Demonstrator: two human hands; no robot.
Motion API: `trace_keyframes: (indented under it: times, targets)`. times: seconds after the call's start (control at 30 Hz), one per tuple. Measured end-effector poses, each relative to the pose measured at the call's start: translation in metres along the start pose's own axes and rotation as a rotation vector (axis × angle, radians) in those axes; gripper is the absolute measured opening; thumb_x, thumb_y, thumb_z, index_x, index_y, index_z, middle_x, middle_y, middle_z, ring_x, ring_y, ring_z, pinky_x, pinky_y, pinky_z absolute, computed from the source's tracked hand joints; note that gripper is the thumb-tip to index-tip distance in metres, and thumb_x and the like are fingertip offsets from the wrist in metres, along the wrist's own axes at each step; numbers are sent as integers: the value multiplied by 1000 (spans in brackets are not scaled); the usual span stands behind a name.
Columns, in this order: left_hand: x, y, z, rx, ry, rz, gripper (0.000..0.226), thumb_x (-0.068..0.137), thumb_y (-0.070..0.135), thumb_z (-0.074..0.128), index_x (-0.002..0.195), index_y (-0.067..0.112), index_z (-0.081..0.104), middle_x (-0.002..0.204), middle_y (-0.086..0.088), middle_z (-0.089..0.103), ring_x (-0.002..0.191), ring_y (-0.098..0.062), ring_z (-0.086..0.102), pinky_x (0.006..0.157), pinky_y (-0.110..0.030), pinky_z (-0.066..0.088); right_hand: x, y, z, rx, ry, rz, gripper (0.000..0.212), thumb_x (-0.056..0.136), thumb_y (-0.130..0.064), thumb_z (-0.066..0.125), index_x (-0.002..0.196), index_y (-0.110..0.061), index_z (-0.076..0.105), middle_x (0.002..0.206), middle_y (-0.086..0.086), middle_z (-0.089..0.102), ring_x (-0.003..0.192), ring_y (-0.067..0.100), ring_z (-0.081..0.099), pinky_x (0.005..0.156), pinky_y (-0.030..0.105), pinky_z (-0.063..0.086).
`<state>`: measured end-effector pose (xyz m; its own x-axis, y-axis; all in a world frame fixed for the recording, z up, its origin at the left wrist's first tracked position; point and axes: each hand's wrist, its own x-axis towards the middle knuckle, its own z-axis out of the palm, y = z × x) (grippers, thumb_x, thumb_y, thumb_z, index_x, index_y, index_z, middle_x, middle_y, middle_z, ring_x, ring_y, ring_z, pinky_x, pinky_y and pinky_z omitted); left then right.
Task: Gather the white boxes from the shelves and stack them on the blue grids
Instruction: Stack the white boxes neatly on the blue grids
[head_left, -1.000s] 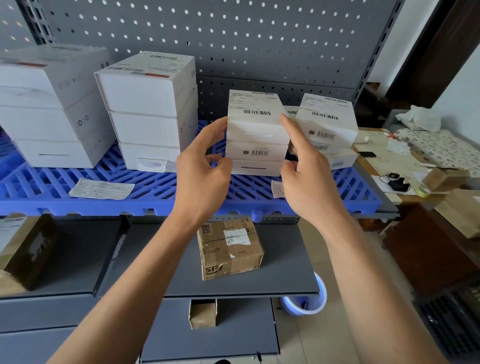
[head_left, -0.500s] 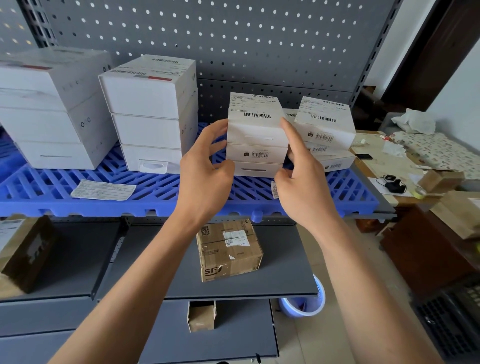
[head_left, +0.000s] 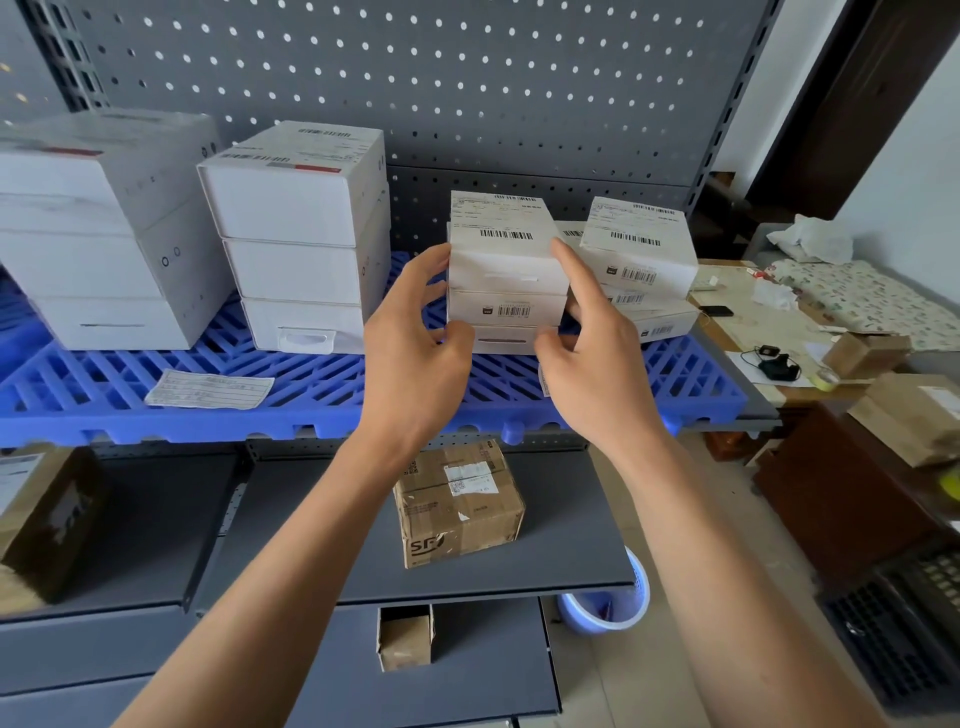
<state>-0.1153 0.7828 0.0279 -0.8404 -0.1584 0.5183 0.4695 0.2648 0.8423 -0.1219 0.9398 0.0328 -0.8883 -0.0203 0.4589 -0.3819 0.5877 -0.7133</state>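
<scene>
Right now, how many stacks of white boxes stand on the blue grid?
4. A big stack at far left, a second stack beside it, a smaller stack between the two hands, and one just right of it. More may be hidden beyond the left edge.

We observe both hands flanking a three-box white stack (head_left: 506, 270) on the blue grid (head_left: 597, 387): left hand (head_left: 415, 358) and right hand (head_left: 592, 364) touch its sides. Further white stacks stand left and right.
</scene>
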Motion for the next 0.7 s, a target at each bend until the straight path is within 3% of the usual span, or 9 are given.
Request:
trace_keyframes:
  times: [0.07, 0.17, 0.23, 0.3, 0.4, 0.5, 0.7]
  targets:
    - [0, -4, 2, 26, 17, 31, 65, 86, -7, 50, 143, 23, 49, 136, 15, 58, 128, -4, 54, 79, -17, 55, 1, -1, 1, -25, 19, -3, 74, 93, -8, 50, 150, -46, 23, 146, -14, 48, 96, 26, 56, 92, 56, 51]
    - [1, -12, 2, 100, 45, 107, 67, 86, -2, 53, 147, 25, 45, 146, 14, 48, 136, -6, 45, 97, -41, 55, -2, -5, 2, -65, 39, 2, 74, 95, -10, 52, 154, -41, 21, 152, -14, 42, 120, 29, 54, 97, 51, 50]
    - [0, -13, 2, 154, 36, 132, 67, 86, 0, 55, 148, 24, 44, 153, 9, 43, 143, -10, 38, 109, -45, 47, -6, -7, 2, -82, 46, -2, 74, 95, -11, 52, 156, -39, 19, 156, -12, 39, 127, 27, 51, 103, 50, 46]
    - [-2, -11, 2, 220, 31, 156, 63, 88, 3, 56, 148, 22, 46, 157, 4, 40, 148, -15, 31, 118, -39, 35, -9, -9, 1, -91, 46, 11, 75, 96, -13, 53, 155, -43, 18, 159, -11, 35, 128, 32, 51, 101, 52, 48]
    - [-7, -6, 2, 322, 48, 281, 52, 89, 8, 57, 141, 18, 54, 158, -2, 40, 152, -23, 23, 118, -39, 28, -16, -15, -8, -65, 73, -3, 73, 96, -9, 55, 155, -39, 26, 154, -10, 43, 137, 17, 47, 103, 43, 51]
    - [-10, 2, 5, 326, 70, 394, 43, 90, 9, 57, 132, 14, 61, 152, -5, 47, 149, -27, 30, 115, -36, 29, -23, -21, -24, -63, 135, 1, 66, 98, -6, 55, 154, -33, 34, 151, -12, 47, 139, 4, 42, 109, 34, 47]
    - [-17, 28, 21, 276, -27, 485, 39, 90, 12, 52, 125, 13, 66, 140, -2, 58, 134, -26, 47, 104, -47, 43, -31, -13, -59, -113, 222, 30, 59, 98, -10, 57, 150, -32, 42, 147, -8, 52, 134, 5, 48, 105, 43, 48]
